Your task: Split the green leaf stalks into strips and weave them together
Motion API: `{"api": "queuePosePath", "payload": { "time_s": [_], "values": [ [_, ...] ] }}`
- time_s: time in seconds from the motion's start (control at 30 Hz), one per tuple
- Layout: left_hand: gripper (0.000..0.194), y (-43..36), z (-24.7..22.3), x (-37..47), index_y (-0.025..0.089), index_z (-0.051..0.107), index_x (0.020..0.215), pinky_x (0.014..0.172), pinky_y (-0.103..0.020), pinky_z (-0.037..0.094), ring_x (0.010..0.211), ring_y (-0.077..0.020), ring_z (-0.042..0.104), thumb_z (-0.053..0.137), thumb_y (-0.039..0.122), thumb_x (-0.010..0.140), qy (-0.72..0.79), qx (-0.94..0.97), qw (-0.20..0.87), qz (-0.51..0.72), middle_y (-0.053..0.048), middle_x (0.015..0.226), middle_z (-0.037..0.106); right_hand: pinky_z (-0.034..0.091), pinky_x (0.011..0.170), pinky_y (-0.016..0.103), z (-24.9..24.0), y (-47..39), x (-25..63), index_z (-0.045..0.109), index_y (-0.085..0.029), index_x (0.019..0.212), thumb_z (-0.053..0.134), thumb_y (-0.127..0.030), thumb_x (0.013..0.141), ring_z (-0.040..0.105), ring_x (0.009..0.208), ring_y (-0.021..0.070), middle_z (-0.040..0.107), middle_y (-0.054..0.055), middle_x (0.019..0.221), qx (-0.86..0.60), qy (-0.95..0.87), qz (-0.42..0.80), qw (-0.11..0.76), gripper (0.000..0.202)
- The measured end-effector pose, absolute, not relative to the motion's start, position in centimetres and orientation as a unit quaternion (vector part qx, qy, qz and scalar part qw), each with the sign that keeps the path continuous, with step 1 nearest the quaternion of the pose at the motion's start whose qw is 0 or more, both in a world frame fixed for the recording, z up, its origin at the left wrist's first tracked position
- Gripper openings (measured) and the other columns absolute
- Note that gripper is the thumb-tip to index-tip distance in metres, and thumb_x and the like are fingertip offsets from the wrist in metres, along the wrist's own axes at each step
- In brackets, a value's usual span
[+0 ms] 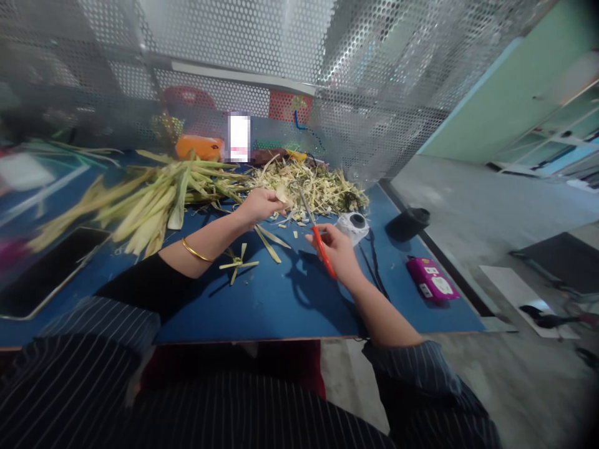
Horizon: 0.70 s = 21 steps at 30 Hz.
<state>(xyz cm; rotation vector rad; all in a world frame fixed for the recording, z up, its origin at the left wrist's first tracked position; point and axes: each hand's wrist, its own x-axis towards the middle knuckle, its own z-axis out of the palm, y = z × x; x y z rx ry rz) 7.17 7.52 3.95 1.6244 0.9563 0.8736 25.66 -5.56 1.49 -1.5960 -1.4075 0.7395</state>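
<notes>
My left hand (262,206) pinches a small pale piece of leaf (282,194) in front of a heap of cut scraps (322,190). Red-handled scissors (322,249) are in my right hand (337,251), their blades pointing up and away toward the heap. The blades are apart from the pale piece. Below my left hand, a cross-shaped piece of folded strips (239,264) lies on the blue table (281,305), with loose strips (269,244) beside it. Long pale green leaves (154,206) are piled to the left.
A white thread spool (352,229) stands right of my right hand. Farther right are a black cylinder (408,224) and a purple packet (431,279). A dark tray-like object (47,274) lies at left, an orange bag (199,148) behind the leaves. Perforated metal (243,37) rises behind the table.
</notes>
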Motion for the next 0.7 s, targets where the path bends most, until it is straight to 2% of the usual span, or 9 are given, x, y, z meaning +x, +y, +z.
{"api": "queuePosePath", "payload": {
  "time_s": [0.07,0.17,0.27,0.4,0.47,0.53,0.6,0.63,0.7],
  "values": [
    [0.010,7.0,4.4,6.6,0.012,0.068,0.063,0.042,-0.020,0.022,0.043,-0.0045,0.035,0.070,0.022,0.064,0.388,0.654,0.536,0.367,-0.001,0.058,0.064,0.036,0.054,0.026,1.5,-5.5,25.9,0.060,-0.019,0.102,0.061,-0.057,0.078,0.051,0.056,0.0137,0.056,-0.002,0.064,-0.688,-0.580,0.205,0.385,0.045],
    [0.006,6.2,5.3,5.5,0.012,0.067,0.065,0.039,-0.018,0.022,0.044,-0.0046,0.040,0.069,0.017,0.063,0.384,0.607,0.585,0.376,-0.003,0.064,0.066,0.041,0.063,0.030,1.5,-5.2,26.0,0.061,-0.017,0.110,0.056,-0.050,0.084,0.063,0.073,0.0225,0.067,0.007,0.079,-0.749,-0.615,0.066,0.239,0.042],
    [0.006,5.5,5.9,4.8,0.012,0.065,0.067,0.036,-0.016,0.020,0.043,-0.0031,0.040,0.070,0.016,0.066,0.403,0.515,0.643,0.398,-0.005,0.069,0.066,0.042,0.063,0.032,1.5,-5.0,25.4,0.056,-0.014,0.117,0.049,-0.044,0.089,0.067,0.080,0.0287,0.071,0.013,0.087,-0.765,-0.636,-0.014,0.103,0.042],
    [0.006,5.5,5.6,4.5,0.011,0.064,0.070,0.035,-0.015,0.019,0.042,-0.0019,0.040,0.070,0.013,0.071,0.433,0.473,0.651,0.407,-0.006,0.071,0.066,0.045,0.064,0.034,1.8,-5.2,24.0,0.058,-0.011,0.110,0.047,-0.039,0.089,0.069,0.081,0.0314,0.071,0.017,0.091,-0.751,-0.658,-0.056,-0.002,0.036],
    [0.007,5.8,5.3,4.4,0.011,0.065,0.072,0.037,-0.014,0.025,0.046,-0.0033,0.047,0.070,0.015,0.074,0.438,0.472,0.643,0.415,-0.006,0.074,0.067,0.047,0.065,0.035,2.4,-5.3,23.4,0.064,-0.011,0.102,0.048,-0.034,0.088,0.069,0.083,0.0316,0.070,0.020,0.094,-0.743,-0.665,-0.064,-0.039,0.031],
    [0.006,6.2,5.3,4.4,0.012,0.064,0.075,0.047,-0.014,0.039,0.057,-0.0059,0.057,0.069,0.016,0.077,0.427,0.466,0.643,0.433,-0.006,0.080,0.068,0.048,0.068,0.036,3.1,-4.9,22.8,0.067,-0.011,0.093,0.050,-0.030,0.086,0.069,0.086,0.0322,0.068,0.022,0.098,-0.735,-0.672,-0.074,-0.048,0.027],
    [0.004,6.8,5.5,4.4,0.012,0.063,0.077,0.064,-0.019,0.050,0.071,-0.0087,0.063,0.067,0.012,0.078,0.398,0.456,0.660,0.446,-0.005,0.087,0.069,0.048,0.072,0.037,3.9,-3.8,22.3,0.069,-0.011,0.090,0.055,-0.030,0.083,0.067,0.092,0.0330,0.068,0.022,0.101,-0.715,-0.695,-0.070,-0.008,0.024],
    [0.004,7.1,5.6,4.4,0.013,0.062,0.078,0.070,-0.022,0.052,0.075,-0.0100,0.065,0.066,0.011,0.078,0.384,0.446,0.678,0.441,-0.005,0.089,0.069,0.048,0.076,0.038,4.2,-3.0,22.0,0.069,-0.012,0.092,0.056,-0.031,0.083,0.067,0.094,0.0319,0.069,0.021,0.101,-0.699,-0.712,-0.057,0.040,0.024],
    [0.003,7.5,5.8,4.5,0.013,0.061,0.082,0.074,-0.029,0.054,0.076,-0.0136,0.066,0.064,0.013,0.081,0.369,0.422,0.724,0.402,-0.006,0.087,0.069,0.048,0.083,0.036,4.7,-1.0,21.4,0.067,-0.017,0.100,0.054,-0.031,0.085,0.065,0.098,0.0261,0.070,0.013,0.104,-0.672,-0.714,-0.006,0.196,0.024]
  ]
}}
